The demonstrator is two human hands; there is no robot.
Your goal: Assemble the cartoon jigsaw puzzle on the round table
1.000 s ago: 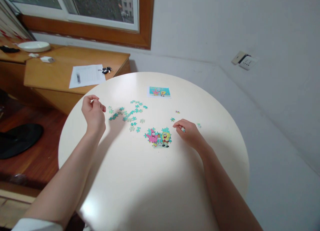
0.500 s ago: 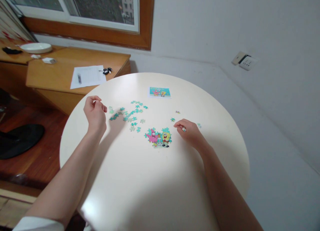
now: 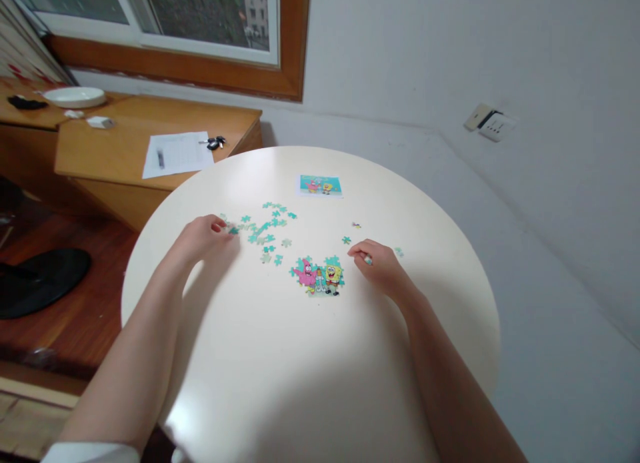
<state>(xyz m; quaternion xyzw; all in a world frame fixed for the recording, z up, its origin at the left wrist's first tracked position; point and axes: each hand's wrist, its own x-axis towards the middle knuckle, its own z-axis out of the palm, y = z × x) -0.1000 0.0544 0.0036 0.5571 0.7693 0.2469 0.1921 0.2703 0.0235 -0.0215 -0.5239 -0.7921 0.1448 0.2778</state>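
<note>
My left hand is at the left end of a scattered group of teal jigsaw pieces. Its thumb and fingers are closed at a dark teal puzzle piece. Just right of the partly joined puzzle, my right hand rests low over the table with curled fingers. A small puzzle piece shows within that curl, mostly covered. The joined part shows a pink starfish and a yellow sponge figure, with an uneven teal upper edge.
Everything lies on a round white table. A picture card is at the back. Loose pieces lie around my right hand. Beyond the left edge, a wooden desk holds paper, keys and a white dish.
My left hand has come down and to the right, from above the table's left side to the loose pieces. The right hand has stayed in place.
</note>
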